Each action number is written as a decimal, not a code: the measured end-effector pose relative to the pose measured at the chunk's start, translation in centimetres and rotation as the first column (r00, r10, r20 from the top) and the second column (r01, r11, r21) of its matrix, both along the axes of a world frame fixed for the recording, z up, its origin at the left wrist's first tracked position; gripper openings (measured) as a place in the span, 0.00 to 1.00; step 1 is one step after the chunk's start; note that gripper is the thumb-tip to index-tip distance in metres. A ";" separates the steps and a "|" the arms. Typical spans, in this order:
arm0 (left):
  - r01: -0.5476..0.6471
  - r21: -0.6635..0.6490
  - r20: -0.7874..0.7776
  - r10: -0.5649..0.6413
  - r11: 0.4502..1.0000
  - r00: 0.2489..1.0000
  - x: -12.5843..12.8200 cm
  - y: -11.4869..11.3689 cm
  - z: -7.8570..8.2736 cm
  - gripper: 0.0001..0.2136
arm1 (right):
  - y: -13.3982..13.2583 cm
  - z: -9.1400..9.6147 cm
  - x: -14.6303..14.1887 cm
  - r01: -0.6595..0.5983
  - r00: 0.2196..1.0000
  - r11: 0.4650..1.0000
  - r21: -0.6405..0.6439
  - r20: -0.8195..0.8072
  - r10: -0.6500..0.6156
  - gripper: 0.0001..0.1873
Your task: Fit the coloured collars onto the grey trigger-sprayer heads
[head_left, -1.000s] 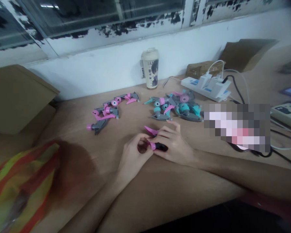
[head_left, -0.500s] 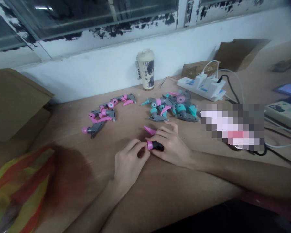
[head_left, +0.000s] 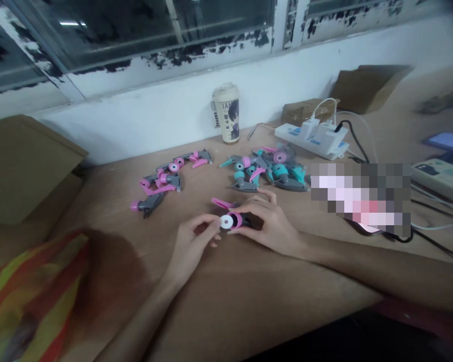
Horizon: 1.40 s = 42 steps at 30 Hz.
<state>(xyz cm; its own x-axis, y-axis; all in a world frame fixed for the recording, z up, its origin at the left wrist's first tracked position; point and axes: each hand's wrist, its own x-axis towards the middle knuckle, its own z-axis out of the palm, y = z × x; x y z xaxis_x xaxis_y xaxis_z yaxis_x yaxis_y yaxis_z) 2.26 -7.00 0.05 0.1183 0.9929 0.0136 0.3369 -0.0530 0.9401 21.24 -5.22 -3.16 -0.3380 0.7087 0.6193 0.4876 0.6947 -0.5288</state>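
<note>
Looking at the head view, left hand pinches a white washer, fingertips nearly together; pink-collared sprayer sits right by it at 3 o'clock, axis roughly 9-to-3, right hand half-curled, gripping it.

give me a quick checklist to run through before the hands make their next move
1. White washer pinched by left hand: ok.
2. Pink-and-dark trigger sprayer head held in right hand: ok.
3. Pink collar with its mouth towards the left hand: ok.
4. White washer apart from the pink collar: cannot tell; they overlap in this view.
5. Sprayer heads in the mixed teal-and-pink pile lying singly: not ok, overlapping.
</note>
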 end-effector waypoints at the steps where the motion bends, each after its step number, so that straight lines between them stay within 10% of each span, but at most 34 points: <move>1: 0.021 -0.014 0.005 -0.021 1.000 1.000 0.2 -0.1 0.0 0.08 | 0.0 0.0 0.0 -0.020 1.000 1.000 -0.003 -0.009 0.020 0.15; 23: -0.037 0.537 -0.265 0.210 0.843 0.941 0.6 -1.5 -1.1 0.03 | -0.2 0.4 -0.1 -0.066 0.998 0.996 -0.053 -0.022 0.065 0.14; 42: 0.068 0.426 -0.389 0.115 0.902 0.914 0.7 -1.2 -0.9 0.02 | 0.1 0.0 -0.1 -0.063 0.998 0.989 0.136 -0.011 0.065 0.12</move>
<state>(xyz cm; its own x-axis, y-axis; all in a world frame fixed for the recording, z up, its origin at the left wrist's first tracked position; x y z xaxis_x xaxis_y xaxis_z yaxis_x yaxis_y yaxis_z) 2.97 -8.17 -0.80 0.1810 0.9036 0.3881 0.6798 -0.4002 0.6146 21.10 -5.16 -3.16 -0.3698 0.5951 0.7136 0.4321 0.7900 -0.4349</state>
